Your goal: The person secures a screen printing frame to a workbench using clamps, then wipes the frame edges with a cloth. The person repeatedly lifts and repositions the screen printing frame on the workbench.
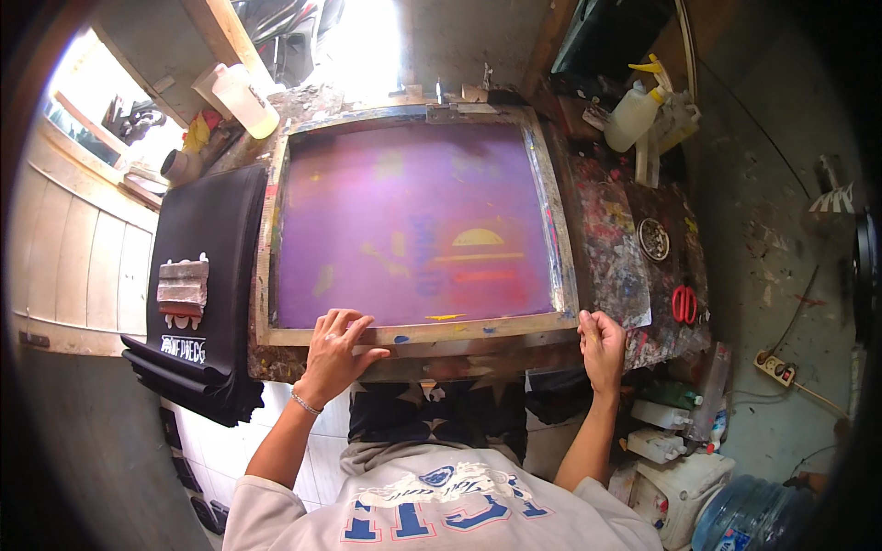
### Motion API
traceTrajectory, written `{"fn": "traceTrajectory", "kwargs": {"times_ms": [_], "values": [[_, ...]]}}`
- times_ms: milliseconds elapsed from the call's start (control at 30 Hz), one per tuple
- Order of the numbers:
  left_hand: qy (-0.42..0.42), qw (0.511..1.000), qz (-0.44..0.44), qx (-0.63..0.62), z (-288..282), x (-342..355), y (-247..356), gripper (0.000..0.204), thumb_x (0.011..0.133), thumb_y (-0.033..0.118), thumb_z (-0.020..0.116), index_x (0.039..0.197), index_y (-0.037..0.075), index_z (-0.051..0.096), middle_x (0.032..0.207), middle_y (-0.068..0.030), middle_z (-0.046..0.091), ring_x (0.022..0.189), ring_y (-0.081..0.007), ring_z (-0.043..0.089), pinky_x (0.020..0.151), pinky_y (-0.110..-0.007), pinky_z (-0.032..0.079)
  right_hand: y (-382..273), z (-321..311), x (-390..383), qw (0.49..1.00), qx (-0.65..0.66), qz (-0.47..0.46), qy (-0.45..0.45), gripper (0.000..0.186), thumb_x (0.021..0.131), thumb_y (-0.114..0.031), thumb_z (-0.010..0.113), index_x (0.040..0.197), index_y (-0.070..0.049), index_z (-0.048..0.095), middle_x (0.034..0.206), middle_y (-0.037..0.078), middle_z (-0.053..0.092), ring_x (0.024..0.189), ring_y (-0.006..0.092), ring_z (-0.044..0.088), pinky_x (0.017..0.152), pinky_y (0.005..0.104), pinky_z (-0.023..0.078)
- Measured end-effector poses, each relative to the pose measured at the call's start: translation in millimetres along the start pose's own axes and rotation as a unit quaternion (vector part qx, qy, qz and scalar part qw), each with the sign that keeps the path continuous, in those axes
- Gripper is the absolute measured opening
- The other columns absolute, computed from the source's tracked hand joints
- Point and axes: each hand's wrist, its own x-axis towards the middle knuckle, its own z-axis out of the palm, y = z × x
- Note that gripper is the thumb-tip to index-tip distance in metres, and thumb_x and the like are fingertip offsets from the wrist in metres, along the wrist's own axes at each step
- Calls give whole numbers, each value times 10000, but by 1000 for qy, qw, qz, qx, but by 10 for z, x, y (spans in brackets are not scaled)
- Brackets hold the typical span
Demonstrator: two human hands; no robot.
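Wooden printing frame (pixel 415 334) with purple mesh lying flat on the paint-smeared worktop (pixel 634 266), filling most of its middle. Left hand (pixel 333 354) spread flat, fingers open, pressing on the frame's near rail at its left end; a thin bracelet on that wrist. Right hand (pixel 602 344) curled shut at the frame's near right corner, apparently gripping the corner, though not clear whether anything else sits inside the fist. Faint yellow, red and blue shapes showing through the mesh. Just left of the frame, a stack of black shirts (pixel 207 275) with a white print, topped by a small paint-caked block (pixel 182 286). Red scissors (pixel 684 303) on the worktop to the right, near a round metal lid (pixel 653 238). Two white squeeze bottles at the far edge: one (pixel 243 99) left, one (pixel 634 115) right with a yellow cap. Blue water jug (pixel 749 514) on the floor, lower right.
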Motion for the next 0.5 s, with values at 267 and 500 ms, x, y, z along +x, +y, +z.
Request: {"fn": "traceTrajectory", "kwargs": {"times_ms": [267,500], "values": [[-40,999,-12,-26,206,-4,-28,406,742,192,811,1093,62,654,996,-97,580,985,-295,545,890,-419,429,-28,294,243,979,-130,-83,136,181,976,-151,671,899,-5,598,752,-27,530,673,56,445,598,250,398],[-48,997,-15,-51,99,63,0,389,720,120,797,1074,57,648,938,-96,559,923,-297,535,870,-422,421,42,191,352,984,-64,-53,157,184,1012,-147,631,911,-1,587,785,-42,505,711,47,433,630,225,378]]}}
